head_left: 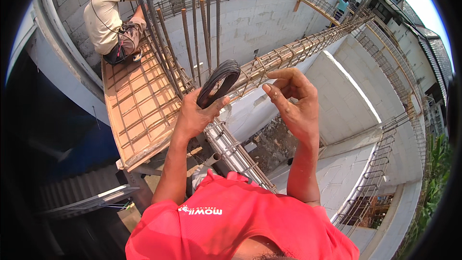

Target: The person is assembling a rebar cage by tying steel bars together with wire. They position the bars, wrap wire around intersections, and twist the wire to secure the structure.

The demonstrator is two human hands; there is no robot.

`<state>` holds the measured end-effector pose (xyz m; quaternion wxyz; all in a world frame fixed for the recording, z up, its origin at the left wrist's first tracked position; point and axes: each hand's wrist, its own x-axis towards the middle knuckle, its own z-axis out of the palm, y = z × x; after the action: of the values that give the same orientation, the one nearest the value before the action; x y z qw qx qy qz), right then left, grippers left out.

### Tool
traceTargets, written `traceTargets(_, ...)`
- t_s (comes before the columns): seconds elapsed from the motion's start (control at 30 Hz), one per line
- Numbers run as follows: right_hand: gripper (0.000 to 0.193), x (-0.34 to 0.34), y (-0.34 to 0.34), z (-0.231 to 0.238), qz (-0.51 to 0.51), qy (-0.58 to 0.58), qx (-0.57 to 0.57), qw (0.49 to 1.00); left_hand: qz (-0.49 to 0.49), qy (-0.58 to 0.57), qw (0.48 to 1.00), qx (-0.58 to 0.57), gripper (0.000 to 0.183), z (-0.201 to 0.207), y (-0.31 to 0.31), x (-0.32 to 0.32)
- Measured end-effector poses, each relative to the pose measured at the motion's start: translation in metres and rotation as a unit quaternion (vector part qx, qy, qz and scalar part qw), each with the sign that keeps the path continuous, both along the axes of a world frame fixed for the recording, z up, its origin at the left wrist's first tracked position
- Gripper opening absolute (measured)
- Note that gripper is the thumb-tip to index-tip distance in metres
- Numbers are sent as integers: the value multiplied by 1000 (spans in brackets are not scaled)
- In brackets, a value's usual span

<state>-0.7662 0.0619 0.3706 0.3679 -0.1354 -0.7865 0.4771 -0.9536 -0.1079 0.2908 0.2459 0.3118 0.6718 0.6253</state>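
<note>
A folded bundle of thin black tie wire (226, 71) rises in a loop from my left hand (195, 117), whose fingers and thumb are wrapped round its lower end. To the right of it, my right hand (297, 97) is raised with its fingers bent. A small gap shows between the tips of its thumb and forefinger, and I see nothing between them. Just beyond both hands runs a long rebar cage (288, 57) tied with stirrups. Several upright rebars (208, 24) stand behind the wire bundle.
At the left, a person (108, 21) sits on a wooden formwork deck (113, 115) covered by a rebar grid. Below me, another rebar cage (236, 150) lies along a wall top beside a deep drop to rubble (274, 139). Another person (341, 7) is far off.
</note>
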Motion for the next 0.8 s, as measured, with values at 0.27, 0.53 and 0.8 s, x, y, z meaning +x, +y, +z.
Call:
traceTargets(0.27,19,-28,-10,-19,-13,76,70,995,-21,21,998,-55,41,2,8,23)
traceTargets(0.53,16,-30,-11,-36,-58,118,55,990,1,99,992,-82,47,-9,9,25)
traceTargets(0.8,15,-27,-22,-50,-87,111,44,989,53,168,982,-71,44,-10,7,30)
